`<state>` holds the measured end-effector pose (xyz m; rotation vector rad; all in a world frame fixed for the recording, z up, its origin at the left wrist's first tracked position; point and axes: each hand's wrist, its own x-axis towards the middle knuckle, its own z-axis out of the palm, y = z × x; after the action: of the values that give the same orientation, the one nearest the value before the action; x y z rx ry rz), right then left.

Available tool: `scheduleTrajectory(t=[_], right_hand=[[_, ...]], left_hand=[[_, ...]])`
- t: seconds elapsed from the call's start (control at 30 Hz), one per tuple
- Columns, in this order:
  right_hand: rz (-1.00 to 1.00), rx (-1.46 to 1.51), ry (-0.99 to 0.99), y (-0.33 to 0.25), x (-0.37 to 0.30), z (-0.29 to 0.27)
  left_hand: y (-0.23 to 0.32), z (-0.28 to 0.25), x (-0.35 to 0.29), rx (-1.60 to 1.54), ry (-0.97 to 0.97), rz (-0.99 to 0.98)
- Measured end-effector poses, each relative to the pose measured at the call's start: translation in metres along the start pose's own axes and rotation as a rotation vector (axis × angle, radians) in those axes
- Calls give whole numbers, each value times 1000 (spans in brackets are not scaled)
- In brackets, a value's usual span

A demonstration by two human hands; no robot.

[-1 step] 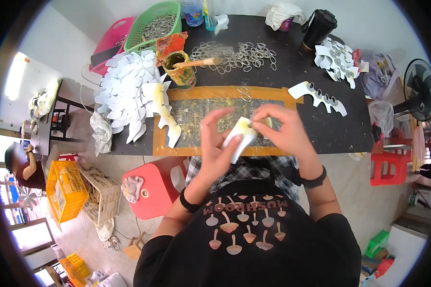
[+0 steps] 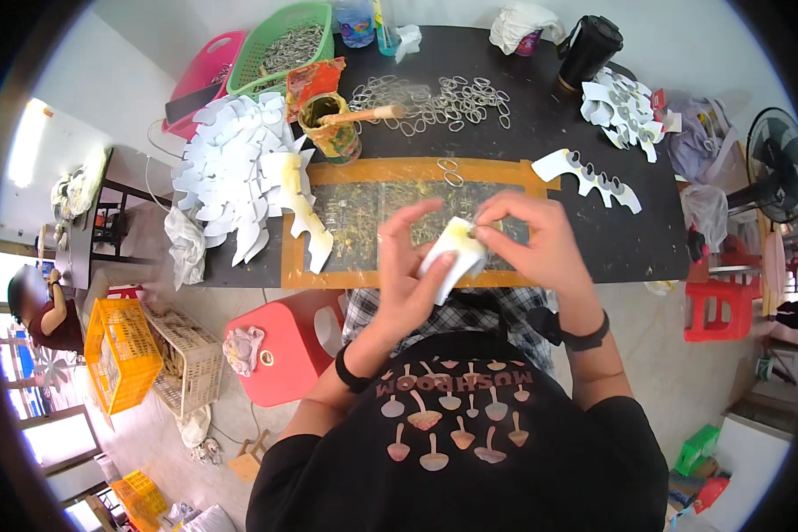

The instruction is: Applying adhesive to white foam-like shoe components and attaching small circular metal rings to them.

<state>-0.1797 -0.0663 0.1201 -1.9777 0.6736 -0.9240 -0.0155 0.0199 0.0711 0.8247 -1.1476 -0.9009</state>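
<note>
My left hand (image 2: 406, 282) grips a white cut-out piece (image 2: 445, 266) with yellow glue along its top end, holding it tilted over the table's front edge. Against that glued end, my right hand (image 2: 532, 235) pinches a small grey metal ring, mostly hidden by the fingertips. Beyond my hands, a couple of oval metal rings (image 2: 450, 166) lie on the taped, glue-stained work mat (image 2: 355, 199). To the left is a scalloped white piece smeared with yellow glue (image 2: 303, 217), beside a heap of white pieces (image 2: 230, 164). A white piece with rings in its notches (image 2: 551, 166) lies to the right.
A glue-caked can (image 2: 337, 146) with a brush (image 2: 377, 115) across it stands behind the mat, near scattered rings (image 2: 479, 105). Green (image 2: 244, 58) and pink baskets (image 2: 195, 84) sit back left. A black tumbler (image 2: 591, 49) stands back right. Another person (image 2: 58, 310) sits far left.
Both hands and the white piece have shifted slightly to the right. My right fingers stay at the glued end.
</note>
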Motion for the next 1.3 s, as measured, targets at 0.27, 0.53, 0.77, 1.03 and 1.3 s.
scheduleTrajectory(t=[0.27,0.53,0.77,1.03,1.3], right_hand=[[16,-159,-123,5,-5,0],[-57,-446,-173,76,-23,51],[-114,-469,-205,79,-25,53],[-128,-344,-107,84,-28,55],[-284,-439,-113,80,-40,52]], left_hand=[[-17,3,-20,-100,-56,-22],[-41,-44,-46,685,-48,-57],[-57,-43,-7,802,-284,9],[-61,-39,-2,807,-278,63],[-57,-37,-6,939,-350,51]])
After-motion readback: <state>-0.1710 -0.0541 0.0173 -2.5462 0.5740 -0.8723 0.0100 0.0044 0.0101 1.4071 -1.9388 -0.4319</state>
